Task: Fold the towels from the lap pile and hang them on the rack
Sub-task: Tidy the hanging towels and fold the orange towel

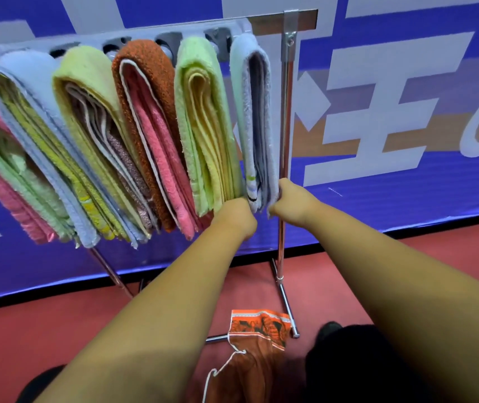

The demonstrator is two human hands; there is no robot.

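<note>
Behind your rack (286, 112), the blue banner (435, 199) carries large white lettering, but you get only pieces of it. The clearest piece, just right of the rack's post, looks like the character 王 (377, 112), with a white diamond (315, 104) beside it on the left. At the right edge a rounded stroke (469, 141) is cut off. No whole word can be read.
</note>
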